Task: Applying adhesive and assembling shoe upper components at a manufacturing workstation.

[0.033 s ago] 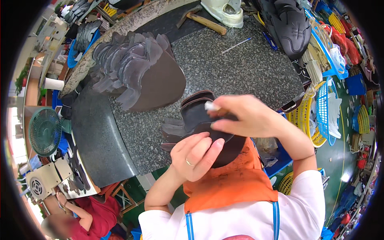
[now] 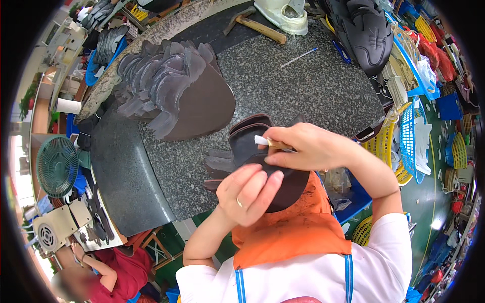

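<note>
Speckled surface (image 2: 323, 81), near edge: my left hand (image 2: 242, 194) touches dark pieces (image 2: 289, 193), grip unclear; right hand (image 2: 305, 146) pinches a white-tipped tool (image 2: 260, 140), likely mid-stroke, needing steadiness next.

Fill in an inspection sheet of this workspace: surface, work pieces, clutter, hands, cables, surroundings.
Surface: speckled grey stone tabletop, with a smooth dark-grey panel at its left.
Work pieces: dark-brown, leather-like sheet pieces beneath the hands; slim tan, white-tipped tool.
Clutter: fanned stack of thin dark-brown and grey pieces; wooden-handled hammer; thin white-and-blue pen.
Hands: left hand, fingers curled at the sheet pieces; right hand grips the tool.
Cables: nothing clearly seen.
Surroundings: round dark-green caged fan, left; light-blue plastic mesh basket, right; co-worker in red, lower left.
</note>
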`<state>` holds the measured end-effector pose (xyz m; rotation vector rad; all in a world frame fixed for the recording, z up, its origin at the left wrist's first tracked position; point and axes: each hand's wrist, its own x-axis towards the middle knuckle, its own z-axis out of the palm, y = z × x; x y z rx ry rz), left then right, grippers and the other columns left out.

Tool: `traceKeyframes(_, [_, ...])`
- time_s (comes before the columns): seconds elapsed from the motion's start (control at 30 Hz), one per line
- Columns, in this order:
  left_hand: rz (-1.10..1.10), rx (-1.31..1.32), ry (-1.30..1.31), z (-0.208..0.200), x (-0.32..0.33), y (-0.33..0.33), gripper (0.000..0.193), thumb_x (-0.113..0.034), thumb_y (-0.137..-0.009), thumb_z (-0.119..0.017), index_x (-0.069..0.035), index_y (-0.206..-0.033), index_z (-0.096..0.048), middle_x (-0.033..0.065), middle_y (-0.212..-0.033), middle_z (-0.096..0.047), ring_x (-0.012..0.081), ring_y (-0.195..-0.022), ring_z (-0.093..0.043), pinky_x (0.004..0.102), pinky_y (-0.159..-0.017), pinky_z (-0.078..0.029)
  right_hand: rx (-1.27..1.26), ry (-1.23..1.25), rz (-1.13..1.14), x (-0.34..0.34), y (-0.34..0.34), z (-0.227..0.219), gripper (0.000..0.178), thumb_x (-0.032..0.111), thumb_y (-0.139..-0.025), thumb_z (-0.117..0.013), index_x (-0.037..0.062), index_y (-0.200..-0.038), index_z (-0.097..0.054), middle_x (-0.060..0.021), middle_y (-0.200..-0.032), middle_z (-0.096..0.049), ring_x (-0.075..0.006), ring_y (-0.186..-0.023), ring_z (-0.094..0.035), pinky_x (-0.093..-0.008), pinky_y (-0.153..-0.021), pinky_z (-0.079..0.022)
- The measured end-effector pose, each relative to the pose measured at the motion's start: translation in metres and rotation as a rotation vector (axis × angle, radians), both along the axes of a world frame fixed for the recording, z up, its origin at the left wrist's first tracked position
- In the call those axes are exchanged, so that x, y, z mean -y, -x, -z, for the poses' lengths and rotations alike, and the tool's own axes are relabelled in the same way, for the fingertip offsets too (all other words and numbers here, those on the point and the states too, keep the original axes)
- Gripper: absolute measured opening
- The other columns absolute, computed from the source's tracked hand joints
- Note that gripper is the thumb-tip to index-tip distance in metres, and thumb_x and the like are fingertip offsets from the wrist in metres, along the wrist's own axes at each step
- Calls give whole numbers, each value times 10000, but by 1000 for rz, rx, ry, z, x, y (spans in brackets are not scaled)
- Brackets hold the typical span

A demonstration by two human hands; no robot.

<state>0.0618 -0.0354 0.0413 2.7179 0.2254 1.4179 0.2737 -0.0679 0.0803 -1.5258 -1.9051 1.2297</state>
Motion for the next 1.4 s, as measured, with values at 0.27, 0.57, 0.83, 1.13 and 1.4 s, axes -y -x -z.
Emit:
traceKeyframes(0.27, [-217, -466, 88, 28, -4, -13, 352, -124, -797, -607, -75, -1141, -666, 96, -1163, -590, 250, -1081, -536, 437, -922, -438, 144, -649, 207, -34, 13, 38, 144, 69, -789, -637, -1, -857, -532, -155, -959, -583, -352, -859, -609, -423, -685, -511])
traceKeyframes(0.57, [-300, -154, 454, 47, 8, 3, 278, -116, -762, -700, -66, -1031, -651, 112, -1116, -608, 305, -1041, -609, 477, -981, -409, 290, -777, -10, 2, 25, 41, 216, 115, -728, -656, -7, -886, -573, -156, -1108, -624, -306, -998, -647, -376, -807, -559])
traceKeyframes(0.83, [-451, -604, 370, 14, -5, 20, 483, -316, -750, -754, -141, -1188, -649, -18, -1365, -564, 258, -1177, -487, 420, -966, -300, 217, -614, 85, 4, 18, 46, 245, 153, -749, -736, 6, -899, -611, -160, -1128, -639, -316, -987, -654, -376, -850, -550])
traceKeyframes(1.13, [-821, -141, 399, 36, -180, 44, 517, -227, -852, -726, -29, -1291, -539, 178, -1146, -523, 330, -1044, -550, 399, -900, -448, -377, -185, 755, 46, -7, 22, 342, 49, -943, -552, 27, -1285, -556, -26, -775, -636, -68, -645, -573, -227, -611, -466])
traceKeyframes(1.4, [-632, 63, 541, 2, -145, 44, 108, 8, -863, -628, -26, -945, -567, 105, -880, -641, 258, -939, -629, 351, -873, -464, -113, -149, 873, 54, -25, 19, 395, 80, -960, -543, 17, -1349, -521, 32, -665, -569, -38, -604, -507, -216, -574, -421])
